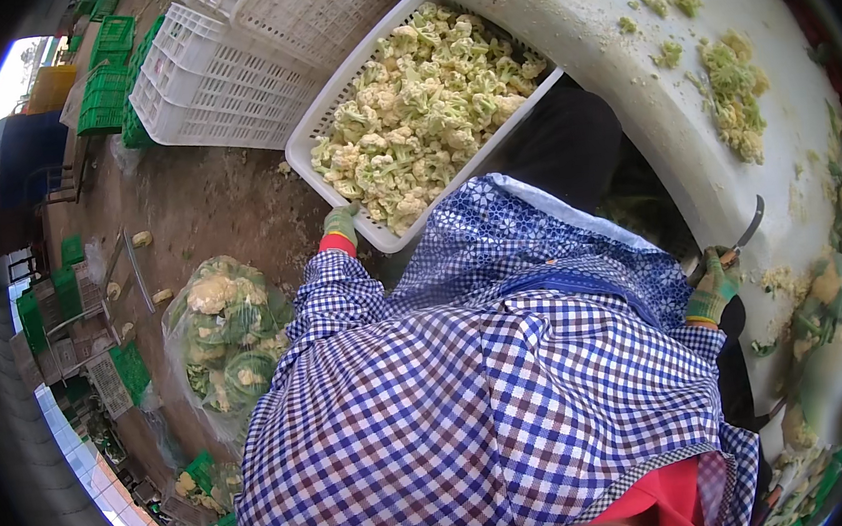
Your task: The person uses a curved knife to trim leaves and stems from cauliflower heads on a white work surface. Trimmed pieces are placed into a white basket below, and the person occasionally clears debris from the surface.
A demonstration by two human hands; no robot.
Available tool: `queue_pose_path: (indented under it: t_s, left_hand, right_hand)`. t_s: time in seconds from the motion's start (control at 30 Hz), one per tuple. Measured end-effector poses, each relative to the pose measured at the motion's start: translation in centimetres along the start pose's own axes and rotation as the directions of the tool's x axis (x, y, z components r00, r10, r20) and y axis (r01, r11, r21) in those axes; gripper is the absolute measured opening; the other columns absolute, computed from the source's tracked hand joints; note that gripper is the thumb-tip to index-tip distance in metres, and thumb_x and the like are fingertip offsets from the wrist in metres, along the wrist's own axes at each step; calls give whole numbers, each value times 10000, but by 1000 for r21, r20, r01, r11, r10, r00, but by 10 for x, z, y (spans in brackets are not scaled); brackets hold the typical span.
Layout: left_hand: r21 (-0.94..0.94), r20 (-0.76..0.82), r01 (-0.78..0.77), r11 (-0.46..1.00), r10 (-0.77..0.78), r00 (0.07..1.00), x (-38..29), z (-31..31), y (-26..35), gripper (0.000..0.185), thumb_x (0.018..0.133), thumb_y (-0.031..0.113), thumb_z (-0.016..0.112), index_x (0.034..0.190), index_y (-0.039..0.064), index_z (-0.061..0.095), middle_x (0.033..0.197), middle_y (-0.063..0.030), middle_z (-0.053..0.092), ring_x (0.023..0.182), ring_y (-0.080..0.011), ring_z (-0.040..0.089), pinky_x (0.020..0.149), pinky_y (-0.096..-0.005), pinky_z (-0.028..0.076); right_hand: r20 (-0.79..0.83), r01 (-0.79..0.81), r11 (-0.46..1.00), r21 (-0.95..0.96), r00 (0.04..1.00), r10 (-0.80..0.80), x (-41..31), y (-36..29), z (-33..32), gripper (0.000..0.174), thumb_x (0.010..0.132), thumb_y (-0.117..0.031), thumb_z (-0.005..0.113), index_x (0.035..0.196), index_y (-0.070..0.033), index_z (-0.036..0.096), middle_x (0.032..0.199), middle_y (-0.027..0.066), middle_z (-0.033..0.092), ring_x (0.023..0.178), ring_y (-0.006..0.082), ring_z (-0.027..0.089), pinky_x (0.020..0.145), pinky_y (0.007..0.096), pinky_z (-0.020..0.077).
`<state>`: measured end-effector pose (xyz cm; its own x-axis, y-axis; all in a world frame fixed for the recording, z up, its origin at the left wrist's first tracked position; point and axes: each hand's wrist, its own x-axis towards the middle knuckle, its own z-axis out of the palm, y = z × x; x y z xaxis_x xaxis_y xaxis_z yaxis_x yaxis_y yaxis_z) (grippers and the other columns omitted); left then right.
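Note:
A white plastic crate (301, 149) filled with cut cauliflower florets (422, 105) lies in front of me, beside the table. My left hand (341, 223), in a green knit glove, is at the crate's near left corner; its fingers are partly hidden at the rim. At the right, my right hand (716, 286), gloved too, is closed around the handle of a knife with a curved blade (751, 223), which points up over the table's edge. Loose florets (737, 96) and crumbs lie on the white table (679, 127).
Stacked white crates (225, 85) stand beyond the filled one at upper left. A clear bag of cauliflower heads (228, 332) sits on the floor at my left. Green crates (105, 88) stand farther off. More bagged cauliflower (834, 302) lies at the far right.

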<state>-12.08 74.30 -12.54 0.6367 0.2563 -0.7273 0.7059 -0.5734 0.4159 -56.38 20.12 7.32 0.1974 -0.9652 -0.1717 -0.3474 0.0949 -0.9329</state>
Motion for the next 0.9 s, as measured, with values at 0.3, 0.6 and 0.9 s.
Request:
queue_pose_path:
  t_s: [0.3, 0.6, 0.9]
  left_hand:
    - [438, 235, -476, 762, 414, 879, -14, 31, 11, 281, 773, 235, 718, 982, 48, 714, 943, -175, 696, 843, -263, 684, 808, -346, 514]
    - [144, 245, -390, 910, 349, 905, -21, 14, 23, 239, 769, 151, 690, 964, 14, 708, 918, -171, 696, 823, -252, 681, 781, -340, 518]
    - [-231, 300, -206, 951, 271, 915, -9, 12, 24, 204, 765, 66, 662, 946, -20, 702, 894, -167, 696, 804, -241, 679, 753, -334, 522]
  right_hand:
    - [-135, 89, 996, -30, 986, -93, -29, 43, -9, 99, 822, -44, 664, 883, -38, 587, 637, 12, 545, 393, 96, 443, 348, 232, 348]
    - [-27, 69, 941, -331, 996, -82, -36, 39, 9, 206, 749, -95, 726, 907, -3, 631, 755, 75, 642, 691, 174, 600, 665, 302, 481]
    - [-28, 72, 931, -358, 996, -88, -57, 30, 10, 259, 761, -116, 725, 971, -19, 608, 806, 82, 640, 733, 171, 598, 694, 307, 479]
